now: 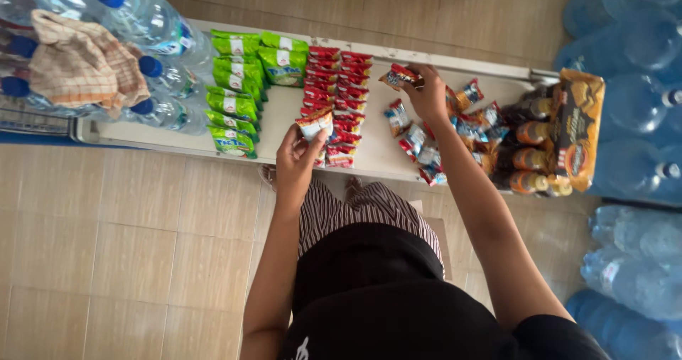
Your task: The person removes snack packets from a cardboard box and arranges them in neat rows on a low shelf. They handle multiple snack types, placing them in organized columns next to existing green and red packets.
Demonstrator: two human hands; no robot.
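Dark top and striped trousers fill the bottom of my view, both arms reaching out over them to the white shelf (pixel 284 111). My left hand (pixel 298 160) is pinched shut on a red and white snack packet (pixel 315 124), held just at the near end of the two neat red packet rows (pixel 339 97). My right hand (pixel 429 94) is closed round a second red packet (pixel 400 76), up near the shelf's far edge, above the loose heap of red, blue and silver packets (pixel 426 143).

Risky bit, I'd say: my right forearm hangs right over that heap, so a low sweep could scatter it or push some off the near edge. A clumsy drop on the left could knock the tidy rows crooked.

Left of the red rows, bright green pouches (pixel 238 94) lie stacked in columns. Beyond them, clear water bottles (pixel 153 26) with blue caps, a checked cloth (pixel 82 62) draped across. Far right, brown bottles (pixel 529 154) beside a tall orange bag (pixel 579 129).
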